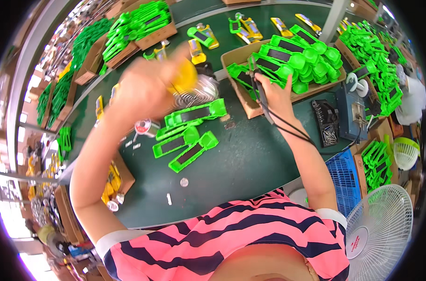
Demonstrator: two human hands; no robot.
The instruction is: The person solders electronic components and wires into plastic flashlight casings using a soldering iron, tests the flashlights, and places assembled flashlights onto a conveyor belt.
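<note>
My left hand (145,89) is smeared by motion over the left part of the table. A yellow plastic part (184,76), blurred along with it, shows at its fingers, which seem closed on it. My right hand (276,96) is closed around a thin corded tool, which looks like a soldering iron (261,93). Its tip end is beside the cardboard box (255,110) of stacked green plastic housings (297,61). The black cord runs along my right forearm. Between my hands lie several green housings (194,114) with dark strips, near a coil of silvery wire (199,93).
A blue-grey bench unit (351,112) with a white spool (356,85) stands at the right, beside a black tray (325,122). Yellow units (250,29) line the far strip. Boxes of green parts (138,28) stand far left. A fan (379,234) is near right.
</note>
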